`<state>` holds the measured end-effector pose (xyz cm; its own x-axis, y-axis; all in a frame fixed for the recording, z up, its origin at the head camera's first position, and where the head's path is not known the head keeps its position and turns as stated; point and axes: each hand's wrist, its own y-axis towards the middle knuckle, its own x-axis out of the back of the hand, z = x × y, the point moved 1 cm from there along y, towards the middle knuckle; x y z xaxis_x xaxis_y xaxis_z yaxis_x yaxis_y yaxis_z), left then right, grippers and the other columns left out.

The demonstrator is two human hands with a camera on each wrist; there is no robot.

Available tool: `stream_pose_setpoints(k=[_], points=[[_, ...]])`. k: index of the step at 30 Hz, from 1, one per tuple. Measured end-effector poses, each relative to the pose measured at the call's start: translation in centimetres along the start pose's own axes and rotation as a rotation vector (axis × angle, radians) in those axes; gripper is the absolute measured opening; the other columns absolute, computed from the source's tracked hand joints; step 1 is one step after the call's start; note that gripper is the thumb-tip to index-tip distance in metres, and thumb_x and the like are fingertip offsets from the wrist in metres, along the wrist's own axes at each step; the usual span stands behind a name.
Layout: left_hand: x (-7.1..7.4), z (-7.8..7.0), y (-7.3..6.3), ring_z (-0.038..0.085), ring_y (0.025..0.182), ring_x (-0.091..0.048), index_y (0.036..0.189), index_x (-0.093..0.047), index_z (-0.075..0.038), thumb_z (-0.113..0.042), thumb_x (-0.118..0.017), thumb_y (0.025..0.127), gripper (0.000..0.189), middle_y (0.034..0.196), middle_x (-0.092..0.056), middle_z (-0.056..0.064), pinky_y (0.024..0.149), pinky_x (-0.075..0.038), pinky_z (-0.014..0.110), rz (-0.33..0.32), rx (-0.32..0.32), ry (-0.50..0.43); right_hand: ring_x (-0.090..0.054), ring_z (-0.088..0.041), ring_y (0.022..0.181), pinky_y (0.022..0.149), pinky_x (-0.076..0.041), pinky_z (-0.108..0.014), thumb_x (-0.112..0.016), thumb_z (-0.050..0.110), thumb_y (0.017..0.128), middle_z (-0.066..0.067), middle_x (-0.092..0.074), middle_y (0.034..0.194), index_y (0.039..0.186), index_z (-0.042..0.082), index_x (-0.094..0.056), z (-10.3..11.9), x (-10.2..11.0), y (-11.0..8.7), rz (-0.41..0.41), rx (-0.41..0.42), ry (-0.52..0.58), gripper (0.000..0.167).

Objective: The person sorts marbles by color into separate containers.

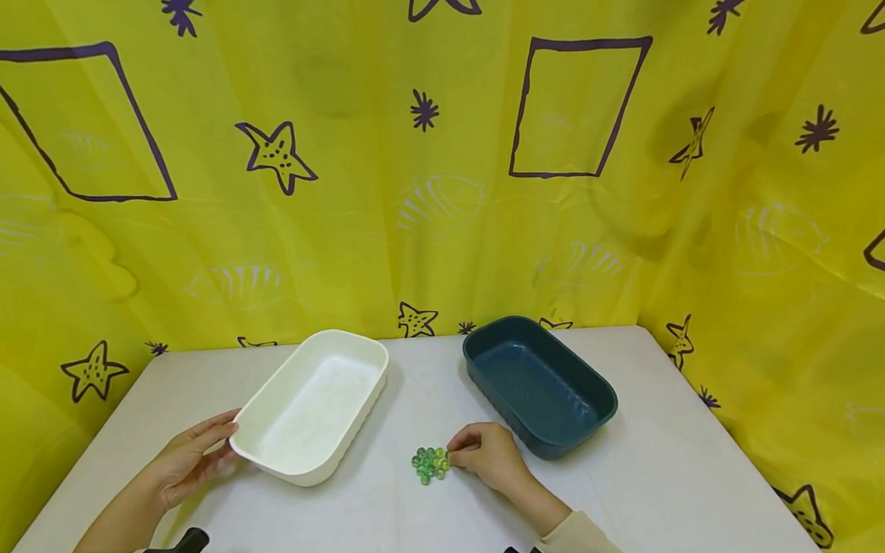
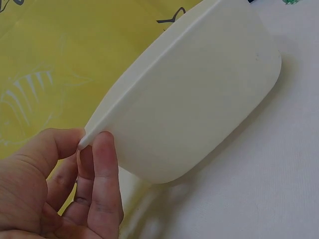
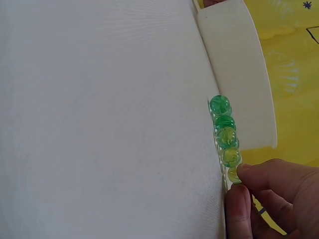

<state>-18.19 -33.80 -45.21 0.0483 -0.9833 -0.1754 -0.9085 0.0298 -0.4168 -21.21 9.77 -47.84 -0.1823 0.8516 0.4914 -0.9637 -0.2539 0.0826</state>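
Observation:
A white rectangular tub (image 1: 319,404) with rounded corners stands on the left of the table. My left hand (image 1: 188,461) grips its near-left rim, thumb on top and fingers underneath, as the left wrist view shows at close range on the tub's wall (image 2: 184,94). To the right of the tub lies a small cluster of green and yellow-green glass marbles (image 1: 427,462). At the cluster's right edge, my right hand (image 1: 489,456) pinches a yellow marble (image 3: 233,174) between thumb and forefinger. Other marbles sit right beside it.
A dark teal tub (image 1: 542,382) of similar shape stands at the back right, just beyond my right hand. White cloth covers the table (image 1: 664,489). Yellow patterned curtain (image 1: 339,246) hangs along the back and sides.

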Motion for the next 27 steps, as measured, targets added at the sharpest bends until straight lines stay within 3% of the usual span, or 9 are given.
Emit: stream_pose_setpoints(k=[16, 27], points=[[0.06, 0.07, 0.00, 0.002, 0.077, -0.063, 0.087, -0.073, -0.039, -0.019, -0.055, 0.102, 0.031, 0.091, -0.064, -0.009, 0.064, -0.055, 0.011, 0.000, -0.004, 0.011, -0.059, -0.009, 0.064, 0.054, -0.050, -0.018, -0.079, 0.001, 0.076, -0.004, -0.069, 0.075, 0.082, 0.001, -0.072, 0.22, 0.02, -0.11, -0.004, -0.040, 0.093, 0.010], [0.20, 0.25, 0.32, 0.002, 0.081, -0.063, 0.087, -0.073, -0.039, -0.016, -0.054, 0.102, 0.034, 0.092, -0.065, -0.011, 0.068, -0.056, 0.012, -0.008, -0.027, 0.009, -0.061, -0.009, 0.063, 0.055, -0.052, -0.022, -0.075, 0.002, 0.078, -0.006, -0.071, 0.078, 0.089, -0.001, -0.073, 0.48, -0.21, 0.06, 0.032, -0.069, 0.189, 0.012]])
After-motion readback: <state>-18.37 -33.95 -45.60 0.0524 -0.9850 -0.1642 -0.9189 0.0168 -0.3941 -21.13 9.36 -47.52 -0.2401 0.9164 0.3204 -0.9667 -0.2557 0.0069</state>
